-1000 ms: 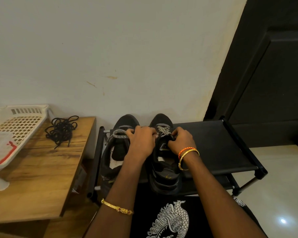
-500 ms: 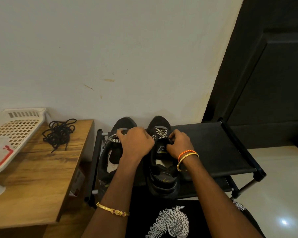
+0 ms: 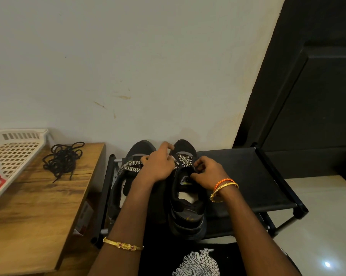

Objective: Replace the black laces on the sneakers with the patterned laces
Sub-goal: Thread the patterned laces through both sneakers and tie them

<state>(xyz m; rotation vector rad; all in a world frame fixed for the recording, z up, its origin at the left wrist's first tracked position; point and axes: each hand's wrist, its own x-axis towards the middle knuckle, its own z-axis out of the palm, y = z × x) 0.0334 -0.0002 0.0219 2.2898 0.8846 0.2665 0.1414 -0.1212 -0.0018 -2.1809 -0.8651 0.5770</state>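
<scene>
while both sneakers stood side by side on the black rack point(image 3: 267, 176), toes to the wall, the work sat at the throat of the right sneaker point(image 3: 186, 198). its long axis ran from the person straight toward the wall, so the eyelet rows lay one on each side of the tongue, one row to each hand. the left hand point(image 3: 158, 166) lay over the gap between the two shoes, fingers curled down onto the patterned lace point(image 3: 185, 161) where it crossed near the toe; it seemed to pinch the lace, though its fingertips were hidden. the right hand point(image 3: 208, 173) was curled at the upper eyelets on its own side, thumb and fingers pinched at the shoe's edge or the lace end; which of the two i could not tell. the left sneaker point(image 3: 128, 186) already wore its patterned lace point(image 3: 130, 166). the black laces point(image 3: 63, 158) lay in a heap on the wooden table point(image 3: 38, 216), well apart from the shoes, beside a white basket point(image 3: 13, 150). by my judgement the right hand was nearer to the next free eyelet, and the lacing was close to done.
</scene>
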